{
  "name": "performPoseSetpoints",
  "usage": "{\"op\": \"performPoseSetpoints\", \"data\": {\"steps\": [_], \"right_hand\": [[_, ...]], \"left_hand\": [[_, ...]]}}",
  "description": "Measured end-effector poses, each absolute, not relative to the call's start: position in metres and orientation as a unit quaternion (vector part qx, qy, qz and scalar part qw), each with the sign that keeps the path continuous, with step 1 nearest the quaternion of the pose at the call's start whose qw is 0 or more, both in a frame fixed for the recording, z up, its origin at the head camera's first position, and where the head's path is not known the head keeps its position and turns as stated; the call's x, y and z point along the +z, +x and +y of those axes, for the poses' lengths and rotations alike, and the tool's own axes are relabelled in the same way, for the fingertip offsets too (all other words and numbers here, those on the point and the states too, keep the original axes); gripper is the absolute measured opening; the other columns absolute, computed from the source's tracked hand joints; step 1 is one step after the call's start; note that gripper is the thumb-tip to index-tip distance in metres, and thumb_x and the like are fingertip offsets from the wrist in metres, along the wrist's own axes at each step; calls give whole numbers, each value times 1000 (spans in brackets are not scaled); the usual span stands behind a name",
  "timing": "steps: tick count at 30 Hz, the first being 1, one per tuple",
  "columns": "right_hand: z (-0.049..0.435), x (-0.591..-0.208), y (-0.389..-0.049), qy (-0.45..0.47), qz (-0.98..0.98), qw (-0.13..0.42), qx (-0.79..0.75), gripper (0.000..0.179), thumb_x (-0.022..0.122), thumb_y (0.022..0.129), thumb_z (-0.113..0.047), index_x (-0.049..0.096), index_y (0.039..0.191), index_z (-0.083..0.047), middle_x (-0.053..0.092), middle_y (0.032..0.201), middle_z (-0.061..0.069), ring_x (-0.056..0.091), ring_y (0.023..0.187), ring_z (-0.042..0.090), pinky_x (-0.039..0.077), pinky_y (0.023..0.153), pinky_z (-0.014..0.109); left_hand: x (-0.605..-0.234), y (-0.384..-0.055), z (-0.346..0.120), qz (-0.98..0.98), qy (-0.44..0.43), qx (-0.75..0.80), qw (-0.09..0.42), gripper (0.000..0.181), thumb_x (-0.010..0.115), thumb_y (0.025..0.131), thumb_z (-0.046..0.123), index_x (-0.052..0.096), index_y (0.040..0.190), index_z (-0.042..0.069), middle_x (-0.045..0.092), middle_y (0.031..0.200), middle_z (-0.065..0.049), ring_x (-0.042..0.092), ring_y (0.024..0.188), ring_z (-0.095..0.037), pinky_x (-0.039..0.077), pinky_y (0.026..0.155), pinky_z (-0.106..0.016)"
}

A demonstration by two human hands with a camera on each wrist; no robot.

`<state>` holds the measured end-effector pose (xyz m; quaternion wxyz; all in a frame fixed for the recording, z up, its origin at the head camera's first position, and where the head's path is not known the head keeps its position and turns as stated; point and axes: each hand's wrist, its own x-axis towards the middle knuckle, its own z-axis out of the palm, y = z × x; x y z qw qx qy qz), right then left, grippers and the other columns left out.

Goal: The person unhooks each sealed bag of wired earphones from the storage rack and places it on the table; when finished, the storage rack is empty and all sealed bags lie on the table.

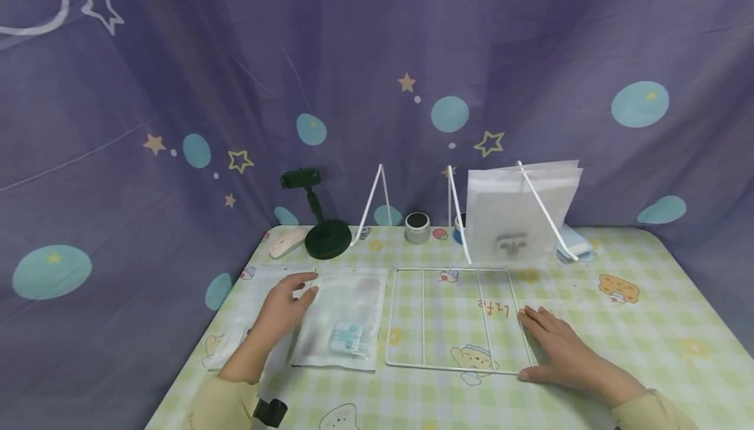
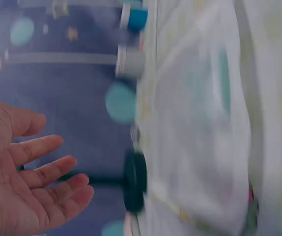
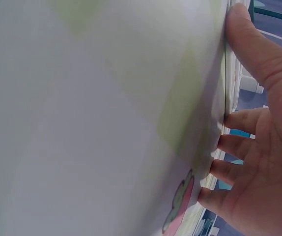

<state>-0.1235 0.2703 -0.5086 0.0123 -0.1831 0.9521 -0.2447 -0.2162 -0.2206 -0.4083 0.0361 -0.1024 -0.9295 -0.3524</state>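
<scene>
My left hand [image 1: 283,312] hovers by the left edge of a frosted zip pouch [image 1: 371,292], its fingers relaxed and holding nothing. Through the pouch shows a small light-blue and white item [image 1: 346,337]. More clear plastic [image 1: 259,292] lies partly beneath the left forearm. My right hand [image 1: 554,345] rests on the tablecloth, fingertips and thumb right at the right side of a white wire rack [image 1: 424,319]. In the right wrist view the right fingers [image 3: 239,120] are spread against the cloth. Several frosted pouches [image 1: 512,220] stand between the rack's right-hand dividers.
Along the back of the table are a pale mouse [image 1: 287,244], a dark green phone stand [image 1: 327,239], a white-grey cylinder [image 1: 417,228], a blue one partly hidden by the divider, and a light-blue packet [image 1: 574,245]. A patterned curtain [image 1: 365,57] hangs behind.
</scene>
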Motion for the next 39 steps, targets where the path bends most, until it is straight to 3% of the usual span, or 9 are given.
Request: {"op": "performPoseSetpoints", "data": {"steps": [7,14,21,27,39], "right_hand": [[269,-507,-123,-187,952,6,-243,107,77,69,-61,41,142,9,34,146,34,25,133,59,23,100,73],[269,-508,-123,-193,950,9,-244,106,76,70,-60,40,141,10,33,147,35,24,133,59,23,100,73],[271,-506,-124,-193,950,4,-245,105,77,71,-59,40,141,10,33,146,35,24,133,59,24,100,72],[269,-510,-122,-191,947,15,-258,105,77,71,-59,40,142,9,32,147,35,23,133,59,23,100,72],[270,-508,-123,-189,947,18,-258,106,77,71,-59,39,143,9,31,148,35,22,134,59,22,100,72]], "left_hand": [[-415,-198,-163,-918,-200,-343,22,33,67,93,15,64,125,9,60,128,-8,56,116,-31,48,92,-50],[-447,-185,-132,-935,-312,-162,-45,53,67,93,32,55,136,4,50,140,-15,46,130,-34,41,102,-51],[-465,-180,-117,-942,-309,-97,-93,80,69,86,47,42,146,2,31,155,-19,21,145,-37,18,113,-60],[-479,-185,-122,-945,-308,-71,-87,91,69,82,53,37,149,1,29,156,-17,20,146,-34,18,112,-62],[-481,-191,-122,-938,-320,-75,-107,89,71,82,51,39,147,-1,29,156,-17,22,145,-34,18,112,-62]]}}
